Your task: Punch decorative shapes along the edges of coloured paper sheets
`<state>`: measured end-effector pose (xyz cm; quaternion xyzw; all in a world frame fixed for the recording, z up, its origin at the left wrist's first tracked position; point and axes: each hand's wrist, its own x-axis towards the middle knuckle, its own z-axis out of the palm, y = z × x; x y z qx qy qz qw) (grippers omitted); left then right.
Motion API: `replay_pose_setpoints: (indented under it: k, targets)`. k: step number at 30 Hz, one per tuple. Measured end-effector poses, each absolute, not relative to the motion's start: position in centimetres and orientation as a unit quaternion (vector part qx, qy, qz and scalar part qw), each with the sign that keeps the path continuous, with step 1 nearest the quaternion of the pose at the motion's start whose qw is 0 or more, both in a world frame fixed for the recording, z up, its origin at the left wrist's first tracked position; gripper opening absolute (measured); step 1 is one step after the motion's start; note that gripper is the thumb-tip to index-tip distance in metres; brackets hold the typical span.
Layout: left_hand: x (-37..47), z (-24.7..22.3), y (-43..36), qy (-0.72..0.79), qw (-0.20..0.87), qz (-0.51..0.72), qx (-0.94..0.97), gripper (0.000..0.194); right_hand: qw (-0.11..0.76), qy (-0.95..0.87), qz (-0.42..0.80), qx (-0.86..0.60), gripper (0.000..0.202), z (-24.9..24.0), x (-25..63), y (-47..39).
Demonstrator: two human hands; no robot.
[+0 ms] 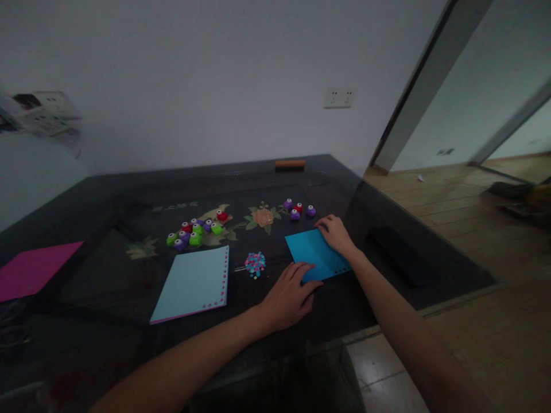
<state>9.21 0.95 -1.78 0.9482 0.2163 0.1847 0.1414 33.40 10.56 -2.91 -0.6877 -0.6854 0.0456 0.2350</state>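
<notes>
A blue sheet of paper (316, 250) lies on the dark tabletop, with several small dark holes along its near right edge. My left hand (289, 295) rests at its near left corner, fingers stretched over the edge and thumb apart. At the far right corner, my right hand (336, 234) has its bent fingers closed on the sheet's edge; the forearm covers part of the right side. Left of my hands are a heap of small pink, blue and white pieces (255, 263) and a pale blue sheet (193, 281) with pink-lined holes along two edges and a pink layer beneath.
Several green, purple and red craft punches (196, 229) cluster at the left; a few purple and red punches (295, 214) stand beyond the blue sheet. A magenta sheet (37, 271) lies far left. An orange-brown roll (290, 164) is at the back, a black oblong object (398, 252) right.
</notes>
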Motion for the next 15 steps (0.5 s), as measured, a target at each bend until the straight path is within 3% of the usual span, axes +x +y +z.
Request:
replay_pose_setpoints:
  k: [15]
  targets:
    - [9.30,-2.25,0.98,0.224,0.135,0.183,0.948,0.039,0.217,-0.686,0.023,-0.694,0.019,-2.97,33.75,10.54]
